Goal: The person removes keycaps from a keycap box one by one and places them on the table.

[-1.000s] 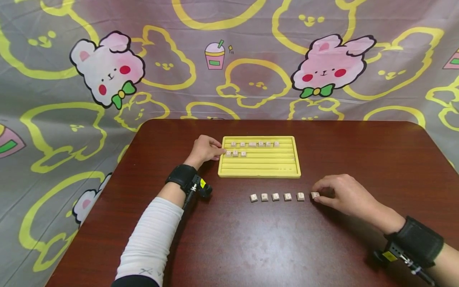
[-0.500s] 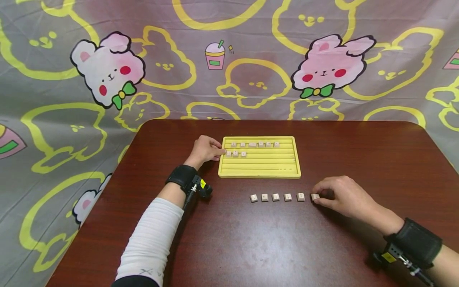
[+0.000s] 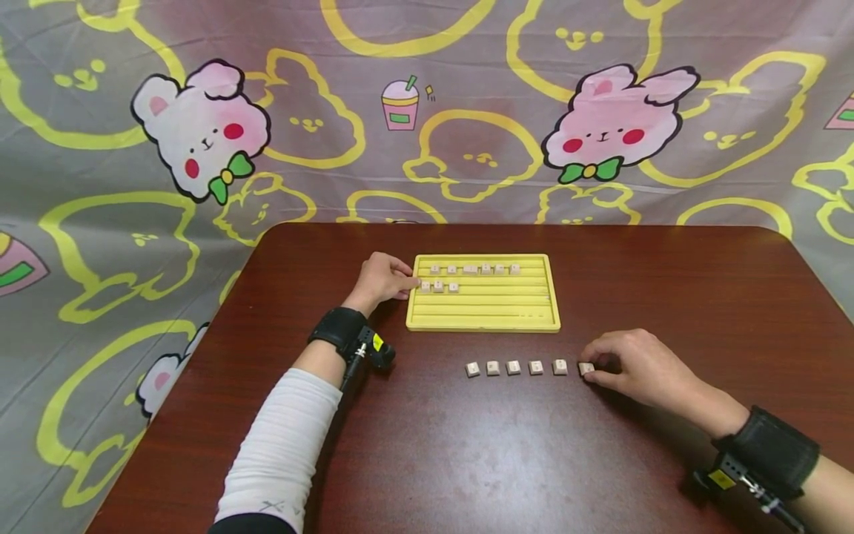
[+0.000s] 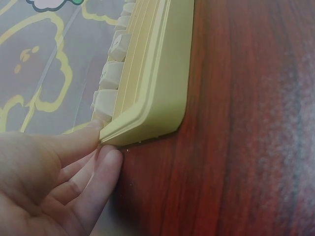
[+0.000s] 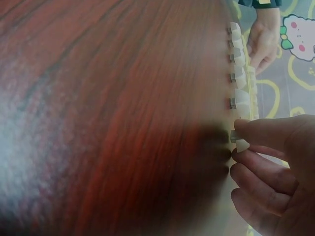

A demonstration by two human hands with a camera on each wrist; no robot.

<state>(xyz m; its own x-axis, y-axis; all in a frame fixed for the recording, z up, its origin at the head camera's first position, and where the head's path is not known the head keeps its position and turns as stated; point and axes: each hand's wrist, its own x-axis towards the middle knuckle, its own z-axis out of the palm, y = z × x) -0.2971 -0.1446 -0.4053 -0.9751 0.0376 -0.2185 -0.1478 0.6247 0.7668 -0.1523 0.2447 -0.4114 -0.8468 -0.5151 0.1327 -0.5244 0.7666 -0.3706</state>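
A yellow ridged tray lies on the table with several off-white keycaps in its top two rows. My left hand pinches the tray's left edge; in the left wrist view the thumb sits on the rim and a finger lies below it. In front of the tray, a row of loose keycaps stands on the table. At the right end of that row, my right hand pinches one keycap between thumb and fingertips. The same pinched keycap shows in the right wrist view.
The dark red wooden table extends around the tray and the keycap row. A patterned grey cloth hangs behind the table and down its left side. Both wrists wear black camera straps.
Almost nothing differs. My right wrist has shifted very slightly left, while its fingertips stay at the same keycap. The left hand and tray keep their places.
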